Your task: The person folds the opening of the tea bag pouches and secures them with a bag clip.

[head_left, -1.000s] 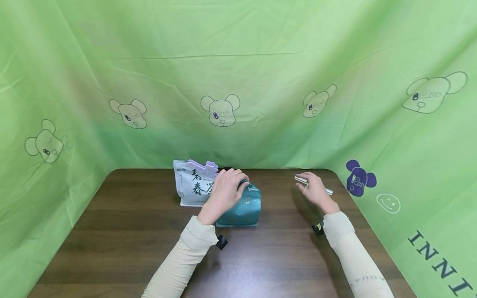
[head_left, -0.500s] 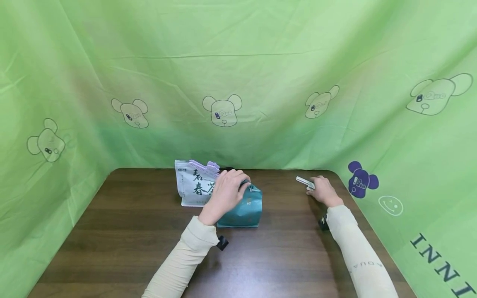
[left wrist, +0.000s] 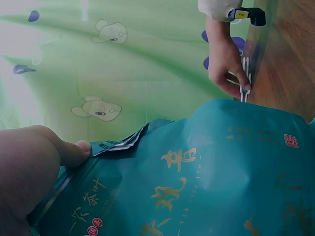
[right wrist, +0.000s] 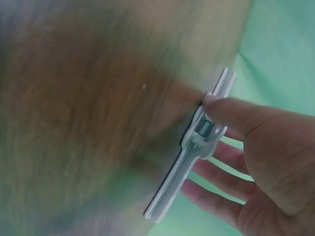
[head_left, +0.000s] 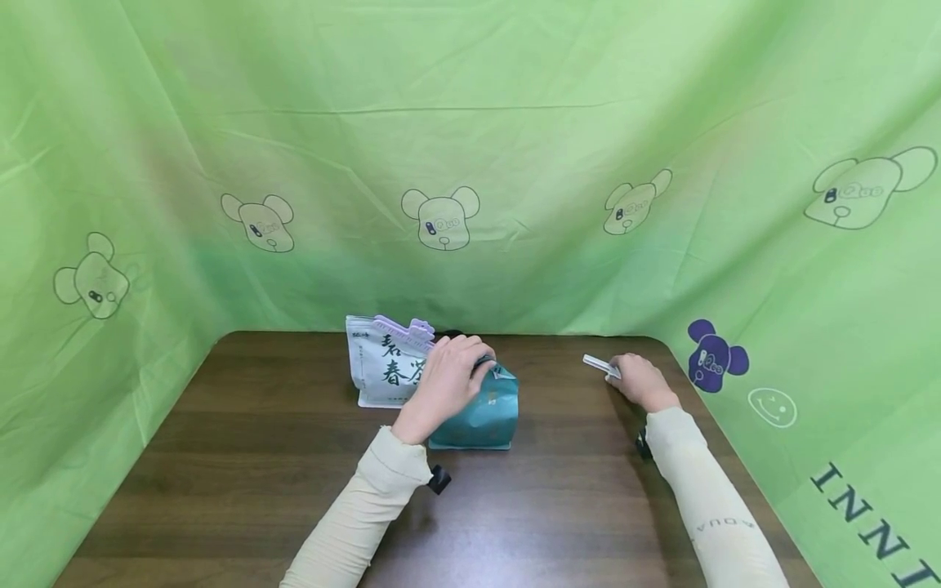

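Note:
My left hand pinches the folded top edge of a teal tea bag, which stands on the table. In the left wrist view the thumb presses near the bag's fold, and gold characters show on its front. My right hand, at the right side of the table, holds a pale bag clip. Up close in the right wrist view, thumb and fingers grip the middle of the clip, where its spring sits. Behind the left hand stands a white tea bag, partly hidden, with a purple clip across its top.
The brown wooden table ends at a green cloth backdrop with printed bear heads, which also hangs at both sides. A small dark object shows behind the left hand; its kind cannot be made out.
My right hand has shifted slightly right and down in the view and turned, with the clip still in its grip. The left hand stays on the teal bag.

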Demonstrator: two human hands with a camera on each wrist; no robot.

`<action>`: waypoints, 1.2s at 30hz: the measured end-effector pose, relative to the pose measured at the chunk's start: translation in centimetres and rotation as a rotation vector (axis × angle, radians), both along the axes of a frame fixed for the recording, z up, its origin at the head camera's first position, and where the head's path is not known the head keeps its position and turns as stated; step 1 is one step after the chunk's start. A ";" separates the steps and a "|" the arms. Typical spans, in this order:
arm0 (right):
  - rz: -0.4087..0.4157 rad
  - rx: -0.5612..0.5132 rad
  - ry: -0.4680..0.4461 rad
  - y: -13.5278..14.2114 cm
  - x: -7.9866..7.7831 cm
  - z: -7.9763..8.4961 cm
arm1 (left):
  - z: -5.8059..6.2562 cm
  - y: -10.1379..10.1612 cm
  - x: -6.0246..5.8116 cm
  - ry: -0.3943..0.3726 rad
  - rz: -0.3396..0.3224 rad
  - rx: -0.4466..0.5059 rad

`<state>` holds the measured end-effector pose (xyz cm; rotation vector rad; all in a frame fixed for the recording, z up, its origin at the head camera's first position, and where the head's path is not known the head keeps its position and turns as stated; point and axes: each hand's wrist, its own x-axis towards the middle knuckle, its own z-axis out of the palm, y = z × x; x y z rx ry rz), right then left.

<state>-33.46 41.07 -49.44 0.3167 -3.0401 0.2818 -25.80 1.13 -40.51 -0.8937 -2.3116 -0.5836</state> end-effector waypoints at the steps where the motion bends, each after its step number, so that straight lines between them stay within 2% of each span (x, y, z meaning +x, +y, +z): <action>1: 0.004 0.012 0.008 -0.1 0.0 0.0 | 0.0 0.0 0.0 -0.001 0.000 -0.001; 5: 0.023 0.057 0.036 -0.3 0.0 -0.1 | 0.0 0.0 0.1 -0.005 -0.005 0.004; 10: 0.020 0.106 0.027 -0.7 0.0 -0.1 | 0.0 0.0 0.1 -0.008 -0.014 0.009; 21: 0.002 0.144 0.024 -0.9 -0.2 -0.2 | 0.0 0.0 0.1 -0.009 -0.009 0.007; 36: -0.043 0.081 0.073 -0.2 0.0 -0.5 | 0.0 0.0 0.1 -0.010 -0.010 0.006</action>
